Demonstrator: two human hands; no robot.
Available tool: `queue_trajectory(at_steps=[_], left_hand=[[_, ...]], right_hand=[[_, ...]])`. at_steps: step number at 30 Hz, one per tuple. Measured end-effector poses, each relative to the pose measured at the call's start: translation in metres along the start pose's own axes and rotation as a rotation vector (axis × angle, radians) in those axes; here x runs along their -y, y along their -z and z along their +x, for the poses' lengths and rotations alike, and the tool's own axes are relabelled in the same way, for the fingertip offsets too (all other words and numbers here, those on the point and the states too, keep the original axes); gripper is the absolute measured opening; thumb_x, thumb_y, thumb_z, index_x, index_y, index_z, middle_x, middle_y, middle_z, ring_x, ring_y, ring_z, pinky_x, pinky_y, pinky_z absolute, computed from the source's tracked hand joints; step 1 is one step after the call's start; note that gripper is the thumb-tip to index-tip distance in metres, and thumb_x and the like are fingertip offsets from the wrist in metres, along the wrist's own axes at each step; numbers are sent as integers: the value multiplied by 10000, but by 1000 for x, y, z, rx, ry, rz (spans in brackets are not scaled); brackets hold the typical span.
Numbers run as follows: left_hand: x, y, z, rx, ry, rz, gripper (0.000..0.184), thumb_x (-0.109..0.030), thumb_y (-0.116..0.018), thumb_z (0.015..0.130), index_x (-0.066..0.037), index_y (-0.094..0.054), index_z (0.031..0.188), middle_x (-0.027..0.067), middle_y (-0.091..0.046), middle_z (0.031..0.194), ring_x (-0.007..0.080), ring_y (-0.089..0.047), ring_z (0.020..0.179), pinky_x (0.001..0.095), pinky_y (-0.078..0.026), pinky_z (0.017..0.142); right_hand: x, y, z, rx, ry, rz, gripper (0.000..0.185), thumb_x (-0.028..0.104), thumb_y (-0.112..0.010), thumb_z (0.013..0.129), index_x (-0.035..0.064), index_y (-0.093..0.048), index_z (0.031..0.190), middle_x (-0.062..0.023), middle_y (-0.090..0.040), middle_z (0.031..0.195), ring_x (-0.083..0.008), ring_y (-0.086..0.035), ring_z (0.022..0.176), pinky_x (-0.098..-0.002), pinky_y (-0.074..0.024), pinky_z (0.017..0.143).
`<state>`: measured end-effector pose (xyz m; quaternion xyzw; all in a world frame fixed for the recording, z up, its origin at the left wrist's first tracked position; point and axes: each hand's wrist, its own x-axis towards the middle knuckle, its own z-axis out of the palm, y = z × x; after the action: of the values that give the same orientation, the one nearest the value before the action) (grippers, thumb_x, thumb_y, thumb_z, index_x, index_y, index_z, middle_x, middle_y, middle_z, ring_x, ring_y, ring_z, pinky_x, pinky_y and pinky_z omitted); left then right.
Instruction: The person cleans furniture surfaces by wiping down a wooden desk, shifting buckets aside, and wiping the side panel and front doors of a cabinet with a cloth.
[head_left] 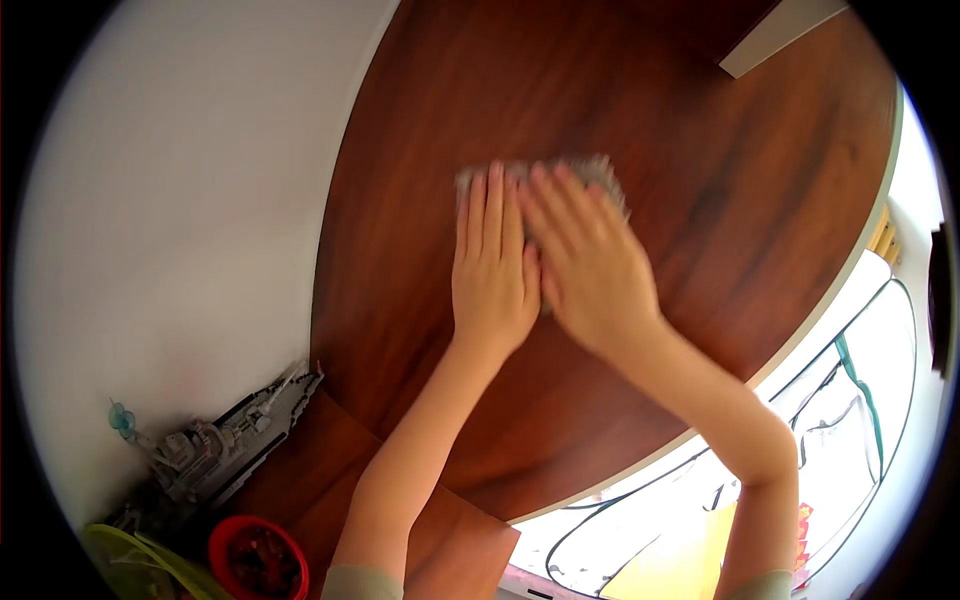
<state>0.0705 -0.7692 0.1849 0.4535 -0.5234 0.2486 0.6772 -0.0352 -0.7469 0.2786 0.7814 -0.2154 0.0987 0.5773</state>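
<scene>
A greyish-brown cloth [606, 176] with a shaggy edge lies on the dark wooden surface [480, 90], mostly hidden beneath both hands. My left hand [493, 265] presses flat on its left part, fingers stretched forward and close together. On the right part rests my right hand [595, 260], also flat, with its fingers extended and angled up to the left. The two hands touch or nearly touch at the thumbs. Neither hand is wrapped around the cloth; the palms are hidden from view.
A grey model warship [225, 440] stands by the white wall [190, 200] at lower left. Near it are a red pot [258, 560] and a green leaf-like item [150, 560]. A pale block-like edge [775, 40] juts in at top right. Beyond the curved edge lies a bright patterned surface [800, 450].
</scene>
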Motion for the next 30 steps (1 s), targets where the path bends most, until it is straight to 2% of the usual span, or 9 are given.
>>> queue_trajectory(at_steps=[2, 5, 9, 12, 18, 20, 24, 27, 30], left_hand=[[-2, -4, -53, 31, 59, -43, 569, -229, -281, 980, 110, -199, 1430, 254, -182, 1515, 421, -144, 1411, 512, -124, 1147], [-1, 0, -71, 83, 61, -12, 593, -182, -413, 906, 132, -280, 1391, 276, -232, 1490, 425, -202, 1394, 525, -165, 1134], [0, 3, -6, 64, -15, -21, 567, -179, -343, 956, 109, -210, 1426, 255, -170, 1517, 408, -163, 1409, 499, -140, 1147], [3, 0, 56, -43, -93, 9, 544, -131, -381, 938, 91, -254, 1418, 244, -228, 1500, 386, -214, 1397, 479, -182, 1142], [29, -6, 140, -280, -269, 40, 494, -147, -393, 953, 56, -323, 1397, 223, -312, 1467, 363, -296, 1365, 457, -252, 1120], [37, -4, 146, -276, -254, 36, 496, -144, -394, 951, 55, -320, 1399, 219, -313, 1467, 361, -293, 1367, 454, -249, 1122], [45, -3, 131, -317, -227, 77, 502, -162, -455, 925, 71, -376, 1362, 207, -345, 1453, 343, -300, 1366, 443, -261, 1121], [44, 4, 91, -199, -71, 49, 534, -154, -462, 909, 75, -346, 1377, 216, -316, 1466, 354, -273, 1377, 455, -244, 1127], [41, 11, 35, -77, 42, -29, 574, -155, -438, 902, 86, -297, 1403, 235, -269, 1486, 380, -230, 1393, 488, -214, 1129]], right_hand=[[23, -13, -32, 30, 93, 72, 577, 298, -413, 918, 51, -346, 1435, -77, -302, 1512, -219, -249, 1403, -371, -163, 1160], [21, -11, -38, 57, 174, 123, 579, 307, -414, 920, 55, -345, 1436, -72, -318, 1505, -208, -260, 1400, -367, -161, 1162], [-18, 4, -1, -9, 140, 89, 580, 305, -436, 917, 59, -348, 1434, -73, -343, 1488, -208, -276, 1391, -365, -180, 1155], [-51, 10, 38, -177, 65, 83, 547, 259, -480, 905, 53, -390, 1403, -87, -405, 1442, -229, -328, 1357, -370, -236, 1129], [-92, -1, 103, -470, 98, 17, 492, 209, -481, 895, 28, -451, 1351, -106, -451, 1404, -247, -366, 1332, -379, -269, 1113], [-89, -1, 114, -470, 95, -13, 497, 204, -474, 896, 20, -441, 1357, -111, -444, 1410, -249, -365, 1332, -382, -269, 1113], [-70, -1, 112, -393, 83, -39, 504, 206, -450, 905, 8, -422, 1368, -121, -419, 1427, -258, -353, 1340, -385, -258, 1119], [-40, -1, 96, -242, 104, -15, 515, 213, -430, 915, 2, -397, 1384, -125, -393, 1445, -261, -324, 1357, -387, -233, 1130], [-2, 3, 64, 11, 126, -81, 566, 258, -404, 923, 19, -334, 1432, -108, -316, 1499, -239, -252, 1400, -384, -181, 1147]])
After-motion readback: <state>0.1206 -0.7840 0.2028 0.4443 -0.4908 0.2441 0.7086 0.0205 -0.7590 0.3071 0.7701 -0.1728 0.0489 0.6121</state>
